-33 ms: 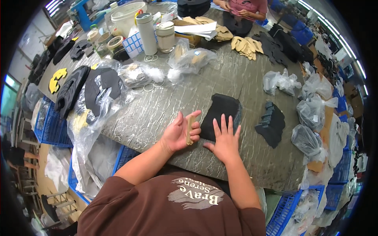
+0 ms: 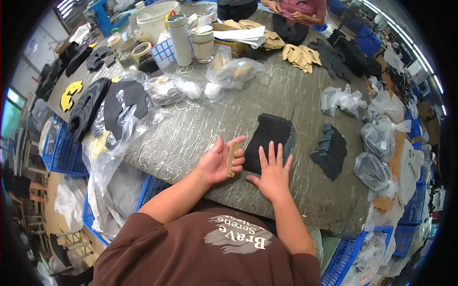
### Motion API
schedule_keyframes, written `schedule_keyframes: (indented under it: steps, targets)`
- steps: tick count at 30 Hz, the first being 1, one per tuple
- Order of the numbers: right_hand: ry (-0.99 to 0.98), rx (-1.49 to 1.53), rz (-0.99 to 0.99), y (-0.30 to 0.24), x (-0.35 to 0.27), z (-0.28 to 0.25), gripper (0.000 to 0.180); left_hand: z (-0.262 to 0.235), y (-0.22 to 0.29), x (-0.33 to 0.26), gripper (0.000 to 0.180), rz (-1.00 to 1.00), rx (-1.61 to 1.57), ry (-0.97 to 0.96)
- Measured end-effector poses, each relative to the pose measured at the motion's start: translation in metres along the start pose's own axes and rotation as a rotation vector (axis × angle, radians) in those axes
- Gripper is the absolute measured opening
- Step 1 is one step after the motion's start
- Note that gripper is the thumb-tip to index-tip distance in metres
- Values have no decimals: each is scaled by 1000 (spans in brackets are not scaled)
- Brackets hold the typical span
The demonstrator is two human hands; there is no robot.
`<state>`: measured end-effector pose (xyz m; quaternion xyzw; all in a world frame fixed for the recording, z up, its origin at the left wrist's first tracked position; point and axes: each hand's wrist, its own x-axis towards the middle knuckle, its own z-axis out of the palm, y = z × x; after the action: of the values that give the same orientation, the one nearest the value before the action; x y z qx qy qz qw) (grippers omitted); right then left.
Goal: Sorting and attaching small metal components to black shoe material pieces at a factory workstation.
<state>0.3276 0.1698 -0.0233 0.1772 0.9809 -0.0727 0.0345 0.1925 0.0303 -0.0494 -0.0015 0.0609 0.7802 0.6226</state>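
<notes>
My left hand [image 2: 213, 164] is over the table, palm turned inward, its fingers curled round a narrow tan strip [image 2: 232, 161] that stands nearly upright; its thumb points away. What the strip is made of I cannot tell. My right hand [image 2: 274, 179] lies flat, fingers spread, on the near right part of a stack of black sheet pieces [image 2: 270, 131] with a fanned right edge. To the right sits another small pile of black cut pieces [image 2: 331, 155], its left edges stepped; neither hand touches it.
Clear plastic bags [image 2: 377, 136] line the table's [image 2: 200, 124] right side. Far left are black pieces [image 2: 126, 102] on plastic film and a yellow cutout [image 2: 71, 95]. A white flask [image 2: 179, 40], jars and a bucket [image 2: 157, 21] stand at the back. Another person [image 2: 300, 12] works beyond tan pieces [image 2: 301, 58].
</notes>
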Motion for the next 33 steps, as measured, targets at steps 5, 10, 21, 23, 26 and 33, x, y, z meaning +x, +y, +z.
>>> schedule_keyframes:
  steps: [5,10,21,23,26,33]
  targets:
    - [373,263,20,-11,-26,6,60,-3,-10,-9,81,-107,192,93]
    - [254,1391,114,-28,-33,20,24,-5,-26,-17,68,132,1142,-54]
    - [96,2133,401,-23,-38,42,20,19,-45,-23,50,67,1608,170]
    - [69,2062,406,-23,-40,34,21,15,-44,-23,52,174,1718,110]
    - [159,1667,312,-18,-52,29,22,21,-33,-26,51,25,1016,436]
    - [508,647,129,11,-56,18,41,-7,-5,-45,31,79,509,399]
